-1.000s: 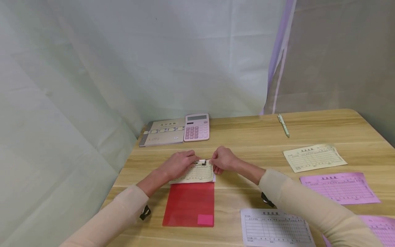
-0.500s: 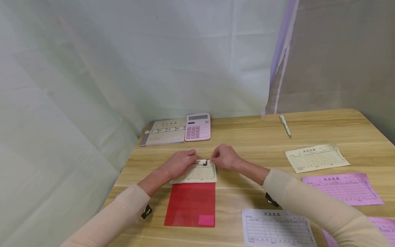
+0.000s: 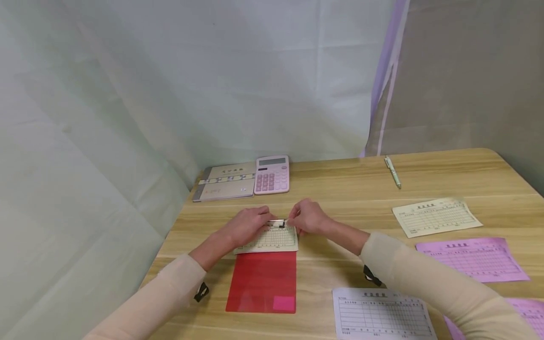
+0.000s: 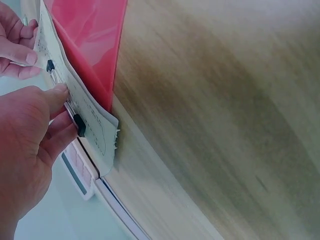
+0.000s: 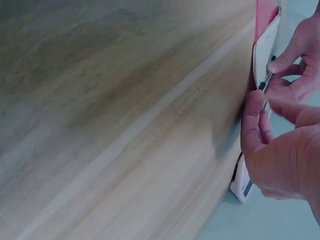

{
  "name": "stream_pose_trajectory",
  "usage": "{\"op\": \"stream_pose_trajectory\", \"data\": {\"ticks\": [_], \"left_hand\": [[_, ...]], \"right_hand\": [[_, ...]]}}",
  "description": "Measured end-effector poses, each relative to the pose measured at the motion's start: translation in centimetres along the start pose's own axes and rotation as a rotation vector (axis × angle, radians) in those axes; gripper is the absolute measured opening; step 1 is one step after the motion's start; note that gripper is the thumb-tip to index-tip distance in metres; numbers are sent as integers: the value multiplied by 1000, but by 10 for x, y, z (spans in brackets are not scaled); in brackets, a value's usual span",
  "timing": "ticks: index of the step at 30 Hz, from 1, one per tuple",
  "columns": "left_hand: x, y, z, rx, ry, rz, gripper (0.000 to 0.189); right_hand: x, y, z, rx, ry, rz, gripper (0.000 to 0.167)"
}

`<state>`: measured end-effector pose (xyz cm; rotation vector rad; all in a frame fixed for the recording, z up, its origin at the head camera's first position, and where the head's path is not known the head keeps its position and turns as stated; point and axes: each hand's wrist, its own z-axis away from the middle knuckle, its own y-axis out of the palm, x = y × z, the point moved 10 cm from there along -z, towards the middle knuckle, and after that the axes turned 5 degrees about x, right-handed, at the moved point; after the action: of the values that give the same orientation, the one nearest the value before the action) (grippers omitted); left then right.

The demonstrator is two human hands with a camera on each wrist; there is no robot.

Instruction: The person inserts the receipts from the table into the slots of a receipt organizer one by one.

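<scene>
Red clipboard (image 3: 260, 278): at its top, my left hand (image 3: 246, 225) pinches the clip (image 3: 277, 223), my right hand (image 3: 309, 218) the cream form (image 3: 272, 241)'s corner.

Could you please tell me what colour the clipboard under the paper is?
The clipboard is red, and it shows best in the head view.

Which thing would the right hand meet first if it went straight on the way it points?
Probably the silver metal clip with black ends, just ahead of the right hand; depth there is unclear.
</scene>
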<state>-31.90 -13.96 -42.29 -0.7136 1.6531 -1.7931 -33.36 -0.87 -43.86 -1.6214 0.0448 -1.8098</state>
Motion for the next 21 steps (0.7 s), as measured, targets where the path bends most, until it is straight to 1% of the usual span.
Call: {"op": "stream_pose_trajectory", "data": {"ticks": [5,8,14,21], "left_hand": [[-2,0,0,-7,11,-19,31],[-2,0,0,-5,11,-25,30],[-3,0,1,-8,8,-35,29],[-2,0,0,-4,6,-36,31]], "right_hand": [[-6,-2,2,-78,24,-12,9],[-8,-2,2,-107,32,-21,12],[-8,-2,4,-122,34,-51,10],[-8,-2,7,-125,56,-109,8]]}}
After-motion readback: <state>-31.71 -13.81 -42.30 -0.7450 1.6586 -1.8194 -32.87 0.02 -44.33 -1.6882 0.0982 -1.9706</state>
